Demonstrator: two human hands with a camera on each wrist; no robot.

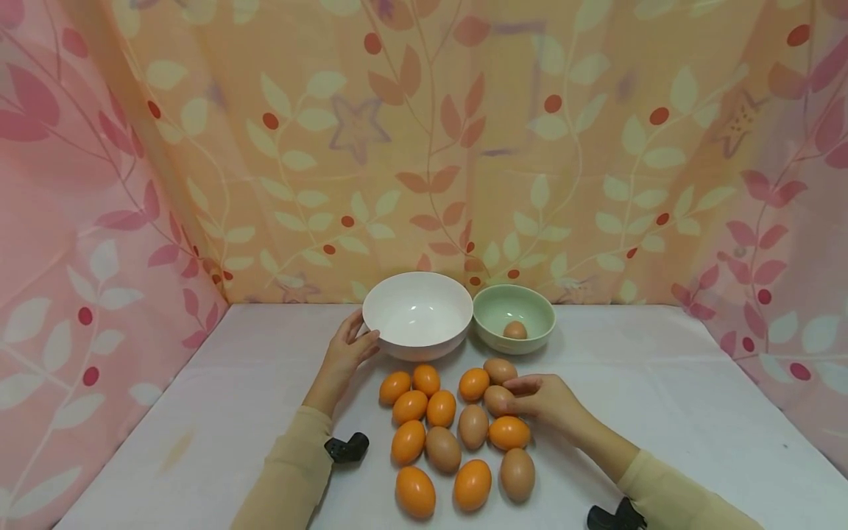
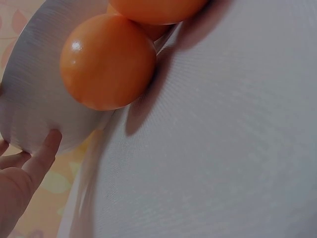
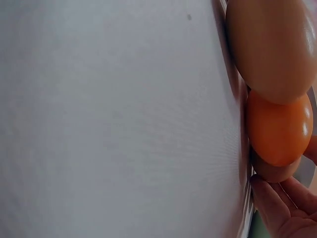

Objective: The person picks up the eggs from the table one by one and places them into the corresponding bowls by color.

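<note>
My left hand [image 1: 347,346] rests against the outer left side of a white bowl [image 1: 417,342], its fingers and thumb spread on the wall. In the left wrist view, the thumb touches the bowl [image 2: 34,109] from outside. With thumb and fingertips, my right hand [image 1: 550,399] grips a brown egg [image 1: 498,400] among the other eggs. That egg [image 3: 275,171] is partly hidden behind an orange egg [image 3: 280,129] in the right wrist view. Another brown egg [image 1: 515,330] lies inside a small green bowl [image 1: 486,338], right of the white one.
Several orange eggs [image 1: 410,407] and brown eggs [image 1: 443,450] lie loose on the white tablecloth [image 1: 232,412] in front of the bowls. A patterned curtain [image 1: 424,147] hangs behind and at both sides. Black devices [image 1: 347,447] sit at both wrists.
</note>
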